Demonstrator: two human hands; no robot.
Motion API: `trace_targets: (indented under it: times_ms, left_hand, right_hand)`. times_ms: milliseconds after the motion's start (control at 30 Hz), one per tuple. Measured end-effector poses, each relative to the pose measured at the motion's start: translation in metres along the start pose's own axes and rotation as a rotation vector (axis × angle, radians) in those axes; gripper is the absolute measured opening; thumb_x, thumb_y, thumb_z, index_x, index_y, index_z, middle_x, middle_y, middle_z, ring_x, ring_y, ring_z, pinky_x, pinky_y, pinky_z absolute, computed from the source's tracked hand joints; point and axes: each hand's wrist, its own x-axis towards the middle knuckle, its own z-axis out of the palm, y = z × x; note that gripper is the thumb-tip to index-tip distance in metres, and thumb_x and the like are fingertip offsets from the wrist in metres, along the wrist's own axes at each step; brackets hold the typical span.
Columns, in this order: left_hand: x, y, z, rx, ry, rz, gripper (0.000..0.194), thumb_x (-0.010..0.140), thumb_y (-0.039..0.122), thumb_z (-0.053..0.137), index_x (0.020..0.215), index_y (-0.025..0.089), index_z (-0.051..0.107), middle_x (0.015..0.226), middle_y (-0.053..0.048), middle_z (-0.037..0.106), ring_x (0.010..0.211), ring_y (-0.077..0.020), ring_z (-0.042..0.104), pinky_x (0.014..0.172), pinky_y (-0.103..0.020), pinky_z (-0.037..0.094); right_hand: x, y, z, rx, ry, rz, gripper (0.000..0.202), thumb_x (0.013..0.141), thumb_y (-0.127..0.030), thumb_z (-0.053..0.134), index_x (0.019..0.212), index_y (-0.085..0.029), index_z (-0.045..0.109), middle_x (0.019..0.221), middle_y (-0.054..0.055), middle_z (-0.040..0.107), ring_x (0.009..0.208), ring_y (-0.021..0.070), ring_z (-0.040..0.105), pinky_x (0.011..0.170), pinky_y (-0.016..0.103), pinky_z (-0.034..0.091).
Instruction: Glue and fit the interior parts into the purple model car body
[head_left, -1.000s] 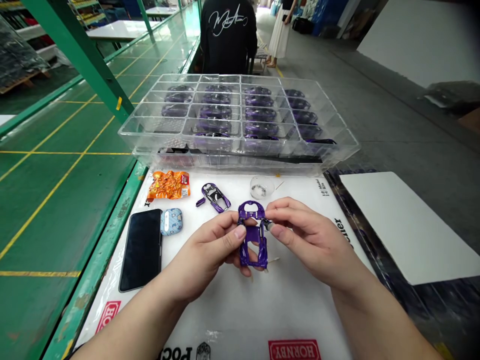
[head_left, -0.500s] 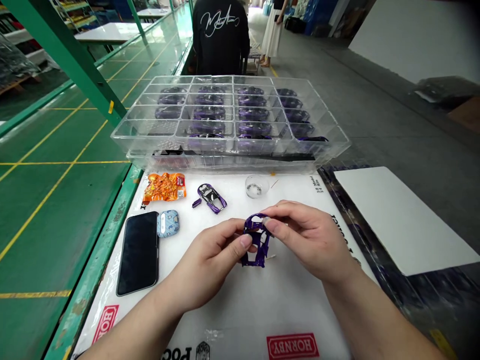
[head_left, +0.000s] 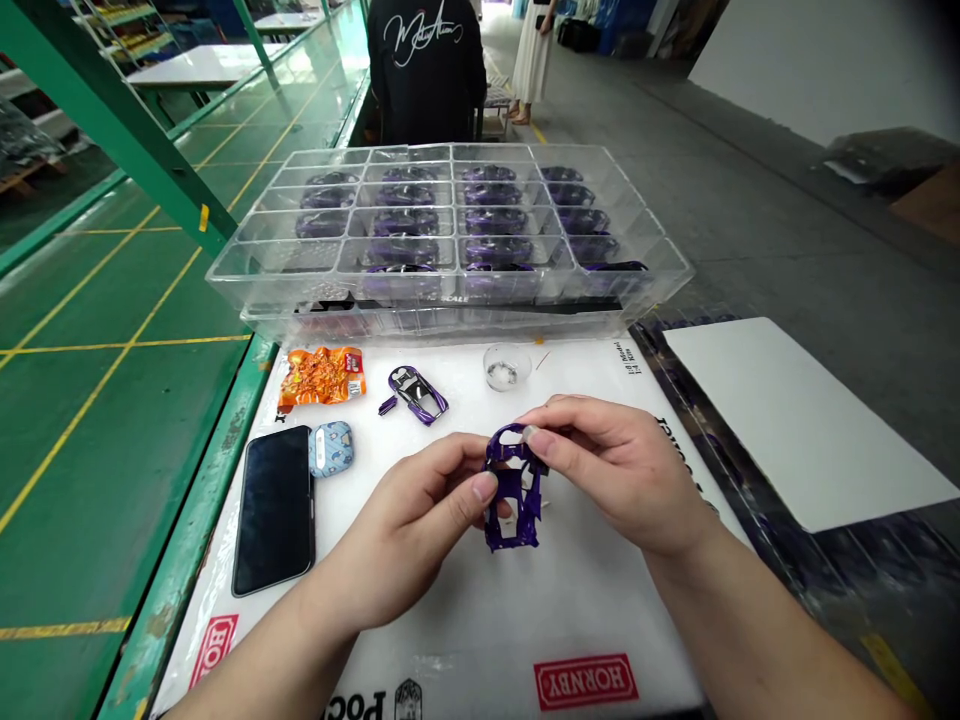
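Above the middle of the white table, a purple car body shell (head_left: 513, 490) with open window gaps is held between both hands. My left hand (head_left: 427, 525) pinches its left side with thumb and fingers. The thumb and fingertips of my right hand (head_left: 615, 470) grip its upper right edge. Beyond them a second purple car body (head_left: 418, 394) lies on the table, a small purple piece (head_left: 387, 405) beside its left end. A small clear round dish (head_left: 506, 369) with tiny dark bits in it stands behind the hands.
Clear divided trays (head_left: 450, 290) holding several purple car bodies stand at the back. On the left lie an orange packet (head_left: 322, 376), a patterned blue case (head_left: 331, 448) and a black phone (head_left: 274, 510). A white board (head_left: 806, 420) is on the right. A person in black (head_left: 426, 75) sits beyond.
The purple shell has tilted a little, and its lower end sits slightly lower. Both hands keep their hold. The whole view has shifted slightly.
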Motion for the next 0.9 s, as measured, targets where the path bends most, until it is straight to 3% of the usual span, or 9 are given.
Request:
trace_targets:
  times_ms: [267, 467, 700, 900]
  left_hand:
    - [-0.0001, 0.0003, 0.0015, -0.069, 0.006, -0.008, 0.030, 0.121, 0.048, 0.075, 0.131, 0.020, 0.081, 0.112, -0.006, 0.082, 0.102, -0.0192, 0.073, 0.093, -0.032, 0.060]
    - [0.0015, 0.0009, 0.0015, -0.105, 0.029, 0.011, 0.026, 0.118, 0.045, 0.080, 0.125, 0.021, 0.087, 0.110, -0.005, 0.081, 0.099, -0.0175, 0.072, 0.091, -0.029, 0.059]
    - [0.0029, -0.0006, 0.0017, -0.140, 0.022, 0.017, 0.026, 0.117, 0.045, 0.082, 0.125, 0.021, 0.088, 0.111, -0.007, 0.081, 0.099, -0.0198, 0.072, 0.092, -0.031, 0.060]
    - [0.0019, -0.0002, 0.0013, -0.127, 0.023, 0.026, 0.027, 0.116, 0.046, 0.083, 0.124, 0.022, 0.089, 0.109, -0.006, 0.081, 0.099, -0.0205, 0.073, 0.091, -0.031, 0.060]
  right_hand:
    - [-0.0004, -0.0006, 0.0011, 0.065, 0.021, 0.043, 0.017, 0.107, -0.039, 0.091, 0.111, -0.025, 0.097, 0.099, 0.006, 0.089, 0.090, 0.0175, 0.083, 0.084, 0.027, 0.069]
    - [-0.0008, -0.0025, 0.0050, 0.130, 0.069, 0.068, 0.023, 0.102, -0.040, 0.096, 0.120, -0.026, 0.097, 0.082, 0.002, 0.079, 0.073, 0.0140, 0.073, 0.068, 0.024, 0.065]
    - [-0.0014, -0.0052, 0.0050, 0.098, 0.083, 0.076, 0.017, 0.102, -0.038, 0.095, 0.115, -0.028, 0.098, 0.104, 0.007, 0.092, 0.089, 0.0207, 0.085, 0.077, 0.031, 0.074]
    - [-0.0009, -0.0048, 0.0049, 0.115, 0.081, 0.074, 0.014, 0.103, -0.034, 0.094, 0.115, -0.028, 0.098, 0.105, 0.006, 0.093, 0.091, 0.0203, 0.088, 0.080, 0.029, 0.076]
